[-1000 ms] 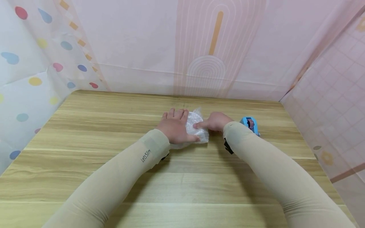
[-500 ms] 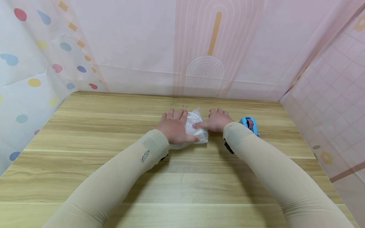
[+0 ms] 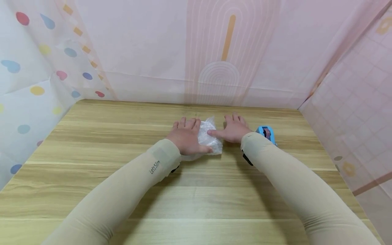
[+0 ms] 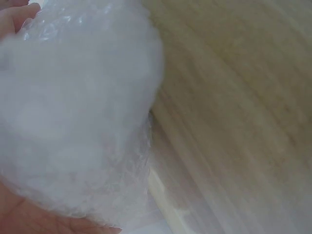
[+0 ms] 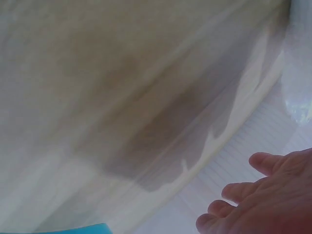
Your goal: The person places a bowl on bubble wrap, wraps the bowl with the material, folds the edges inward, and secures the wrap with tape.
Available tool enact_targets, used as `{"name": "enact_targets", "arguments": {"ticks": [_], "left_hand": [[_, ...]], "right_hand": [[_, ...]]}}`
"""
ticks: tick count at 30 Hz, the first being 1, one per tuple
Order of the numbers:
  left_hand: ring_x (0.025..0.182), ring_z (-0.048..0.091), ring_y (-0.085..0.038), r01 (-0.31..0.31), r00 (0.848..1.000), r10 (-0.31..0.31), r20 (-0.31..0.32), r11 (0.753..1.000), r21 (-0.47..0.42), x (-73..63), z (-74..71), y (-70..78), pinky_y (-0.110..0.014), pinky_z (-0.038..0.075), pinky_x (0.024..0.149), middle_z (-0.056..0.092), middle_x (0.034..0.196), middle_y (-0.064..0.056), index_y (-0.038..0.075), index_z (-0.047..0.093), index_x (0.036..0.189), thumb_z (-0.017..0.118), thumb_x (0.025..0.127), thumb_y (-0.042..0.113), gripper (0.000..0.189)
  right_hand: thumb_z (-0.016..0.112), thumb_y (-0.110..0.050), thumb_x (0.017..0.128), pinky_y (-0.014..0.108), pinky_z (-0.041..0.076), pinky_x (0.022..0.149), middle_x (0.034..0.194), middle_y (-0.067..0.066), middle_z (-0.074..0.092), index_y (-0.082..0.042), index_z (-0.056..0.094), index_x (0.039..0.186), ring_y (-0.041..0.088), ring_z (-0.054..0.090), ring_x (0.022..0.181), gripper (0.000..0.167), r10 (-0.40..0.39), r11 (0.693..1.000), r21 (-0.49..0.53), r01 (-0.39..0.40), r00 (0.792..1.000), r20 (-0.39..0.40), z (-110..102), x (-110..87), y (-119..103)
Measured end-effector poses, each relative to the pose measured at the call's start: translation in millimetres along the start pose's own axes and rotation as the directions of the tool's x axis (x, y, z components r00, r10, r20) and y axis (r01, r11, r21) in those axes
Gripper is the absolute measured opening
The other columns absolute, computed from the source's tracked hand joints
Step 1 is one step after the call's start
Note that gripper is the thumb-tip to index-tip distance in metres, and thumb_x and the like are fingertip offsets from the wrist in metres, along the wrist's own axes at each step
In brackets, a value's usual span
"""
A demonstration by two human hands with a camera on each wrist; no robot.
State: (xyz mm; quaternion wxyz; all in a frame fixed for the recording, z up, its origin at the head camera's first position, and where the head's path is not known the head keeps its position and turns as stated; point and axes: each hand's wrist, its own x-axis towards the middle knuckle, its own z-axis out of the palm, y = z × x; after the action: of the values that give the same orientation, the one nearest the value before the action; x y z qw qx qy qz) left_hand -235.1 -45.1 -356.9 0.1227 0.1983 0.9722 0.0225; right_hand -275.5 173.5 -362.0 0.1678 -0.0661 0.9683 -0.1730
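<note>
A clear bubble-wrap bundle (image 3: pixel 209 136) lies on the wooden table, and what it wraps cannot be made out. My left hand (image 3: pixel 186 137) rests on its left part with the fingers stretched forward and the thumb along the near edge. The wrap (image 4: pixel 83 112) fills much of the left wrist view, puffy and close to the palm. Over the bundle's right side reaches the thumb of my right hand (image 3: pixel 232 131), its other fingers spread forward to the right of the wrap. The right wrist view shows those fingers (image 5: pixel 239 192) holding nothing.
Just right of my right wrist stands a blue tape dispenser (image 3: pixel 266 132) with a roll in it, partly hidden by the sleeve. Printed cloth hangs behind the table (image 3: pixel 122 197) and along both sides.
My right hand's fingers have uncurled and spread forward, while its thumb stays at the bundle. The left hand and the wrap hold their place. The head view has shifted very slightly.
</note>
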Motion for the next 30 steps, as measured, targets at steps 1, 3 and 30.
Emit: {"name": "enact_targets", "arguments": {"ticks": [1,3,30], "left_hand": [[0.163,0.007,-0.048,0.001,1.000,-0.001,0.003,1.000,0.001,0.4,0.4,-0.5,-0.064,0.012,0.131,0.011,0.178,-0.012,0.006,0.006,0.170,0.046,0.082,0.095,0.131],[0.163,0.005,-0.048,0.003,1.000,-0.003,0.008,1.000,0.004,1.2,0.8,-1.4,-0.064,0.012,0.131,0.010,0.179,-0.011,0.007,0.005,0.170,0.045,0.082,0.095,0.131],[0.163,-0.003,-0.048,-0.007,0.999,0.003,-0.050,0.996,-0.083,0.9,1.7,-8.6,-0.064,0.007,0.132,-0.001,0.179,-0.013,0.012,0.003,0.171,0.054,0.078,0.095,0.135]], "right_hand": [[0.049,-0.094,0.082,0.063,0.001,0.132,0.177,0.023,-0.001,-0.007,0.017,0.169,0.046,-0.003,0.163,0.127,-0.004,1.000,-0.005,0.004,1.000,-0.004,0.4,-0.1,0.0],[0.048,-0.094,0.083,0.061,0.001,0.132,0.177,0.023,0.000,-0.007,0.017,0.169,0.046,-0.003,0.163,0.126,-0.012,1.000,-0.011,0.012,1.000,-0.007,1.4,0.3,0.2],[0.030,-0.085,0.096,0.061,0.005,0.132,0.177,0.020,0.007,-0.007,0.015,0.169,0.044,0.000,0.164,0.108,-0.117,0.993,-0.019,0.117,0.993,-0.005,9.7,1.6,1.1]]}}
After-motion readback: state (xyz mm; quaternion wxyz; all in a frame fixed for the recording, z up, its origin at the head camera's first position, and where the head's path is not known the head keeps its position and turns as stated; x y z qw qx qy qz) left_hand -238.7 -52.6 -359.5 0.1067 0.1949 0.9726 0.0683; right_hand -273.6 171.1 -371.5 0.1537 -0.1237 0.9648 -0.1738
